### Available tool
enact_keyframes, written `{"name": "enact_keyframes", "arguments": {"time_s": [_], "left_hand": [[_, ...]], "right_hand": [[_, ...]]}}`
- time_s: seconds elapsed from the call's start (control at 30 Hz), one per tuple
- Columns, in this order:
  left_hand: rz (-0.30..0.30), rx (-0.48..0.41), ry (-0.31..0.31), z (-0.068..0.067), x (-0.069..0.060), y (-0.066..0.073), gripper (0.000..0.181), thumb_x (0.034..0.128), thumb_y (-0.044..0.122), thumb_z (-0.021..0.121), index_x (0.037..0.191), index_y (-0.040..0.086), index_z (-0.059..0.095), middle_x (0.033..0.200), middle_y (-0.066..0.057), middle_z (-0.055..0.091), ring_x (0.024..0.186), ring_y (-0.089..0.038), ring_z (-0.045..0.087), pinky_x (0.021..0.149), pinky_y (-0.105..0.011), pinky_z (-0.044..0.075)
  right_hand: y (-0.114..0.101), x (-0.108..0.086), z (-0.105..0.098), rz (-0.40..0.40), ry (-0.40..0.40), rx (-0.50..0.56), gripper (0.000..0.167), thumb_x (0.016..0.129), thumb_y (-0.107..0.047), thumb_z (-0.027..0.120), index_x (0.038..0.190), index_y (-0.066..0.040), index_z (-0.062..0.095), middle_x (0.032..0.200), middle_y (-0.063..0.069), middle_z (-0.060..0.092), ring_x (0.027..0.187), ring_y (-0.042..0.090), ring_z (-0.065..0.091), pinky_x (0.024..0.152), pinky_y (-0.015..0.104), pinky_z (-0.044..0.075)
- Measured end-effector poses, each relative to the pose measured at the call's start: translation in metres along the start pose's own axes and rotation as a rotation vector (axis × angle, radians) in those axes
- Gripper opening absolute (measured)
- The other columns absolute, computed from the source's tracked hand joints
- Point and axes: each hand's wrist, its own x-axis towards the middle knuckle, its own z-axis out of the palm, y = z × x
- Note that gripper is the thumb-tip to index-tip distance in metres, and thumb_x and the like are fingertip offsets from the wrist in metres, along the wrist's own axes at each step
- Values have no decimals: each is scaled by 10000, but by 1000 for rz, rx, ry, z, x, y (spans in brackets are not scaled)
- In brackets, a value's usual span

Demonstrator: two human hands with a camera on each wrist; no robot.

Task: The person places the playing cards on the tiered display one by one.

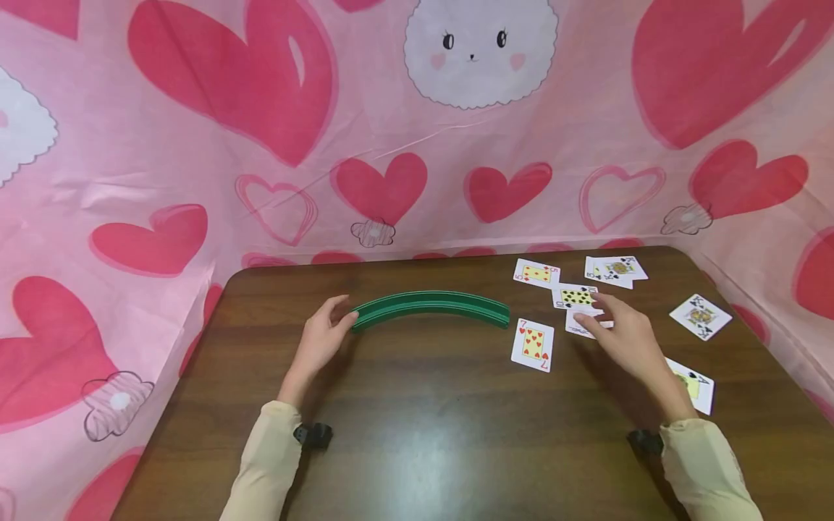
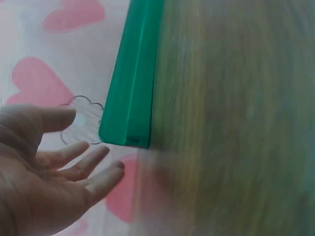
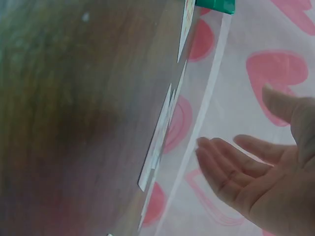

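Observation:
A curved green card holder (image 1: 430, 302) stands on the wooden table, its grooves bare of cards. Just off its left end is my left hand (image 1: 319, 341), thumb and fingers spread with nothing between them; the left wrist view shows a gap between fingertips and holder (image 2: 132, 88). My right hand (image 1: 628, 340) hovers over the playing cards on the right, fingers relaxed and holding nothing. Nearest it lie a black ten (image 1: 575, 296) and a white card (image 1: 583, 323) partly hidden by the fingers. The seven of hearts (image 1: 533, 345) lies face up by the holder's right end.
The five of diamonds (image 1: 536, 273) lies toward the back. Two overlapping cards, a king (image 1: 622, 268) on top, are at the back right. Another king (image 1: 700, 317) lies near the right edge, and an ace (image 1: 698, 387) is partly behind my right forearm. Pink heart-patterned cloth (image 1: 378, 123) surrounds the table.

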Motion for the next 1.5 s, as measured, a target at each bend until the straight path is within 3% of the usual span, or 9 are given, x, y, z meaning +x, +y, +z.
{"name": "enact_keyframes", "arguments": {"time_s": [0.17, 0.4, 0.6, 0.9, 1.1, 1.5], "left_hand": [[-113, -264, 30, 2, 3, -2, 381, 871, 187, 550, 1208, 23, 478, 1206, -142, 523, 1083, -234, 493, 881, -391, 385], [-204, -391, 26, 7, 9, -12, 325, 858, 171, 569, 1157, 56, 514, 1154, -81, 547, 1037, -188, 505, 905, -340, 385], [-262, -423, -6, 11, 12, -20, 313, 856, 179, 572, 1149, 78, 527, 1146, -82, 533, 1004, -206, 490, 905, -351, 379], [-287, -420, 23, 11, 11, -28, 270, 828, 153, 604, 1082, 69, 572, 1092, -101, 552, 957, -213, 483, 863, -341, 355], [-293, -437, 31, 12, 11, -31, 277, 811, 153, 626, 1070, 66, 582, 1079, -98, 571, 944, -190, 504, 852, -317, 358], [-278, -442, 41, 13, 12, -34, 270, 806, 148, 631, 1059, 63, 588, 1049, -95, 587, 910, -160, 529, 821, -280, 384]], "right_hand": [[2, 0, 1, 67, 81, 49, 434, 807, -350, 615, 1096, -29, 576, 949, 165, 640, 833, 321, 602, 668, 362, 414], [-1, 2, 5, 149, 82, 134, 346, 794, -310, 641, 1012, -42, 632, 844, 112, 670, 661, 31, 594, 550, 165, 416], [-2, 3, 12, 212, 38, 286, 352, 789, -274, 654, 1016, -8, 622, 858, 137, 664, 651, 27, 616, 550, 186, 475], [-6, 6, 19, 282, -24, 581, 425, 795, -211, 652, 1081, 87, 553, 856, 106, 665, 716, 174, 653, 631, 292, 493], [-11, 9, 23, 283, -50, 570, 430, 806, -240, 638, 1091, 71, 551, 915, 161, 651, 757, 204, 650, 647, 293, 495], [-17, 13, 28, 303, -85, 571, 420, 802, -248, 642, 1083, 53, 567, 927, 136, 644, 786, 172, 637, 655, 257, 497]]}}
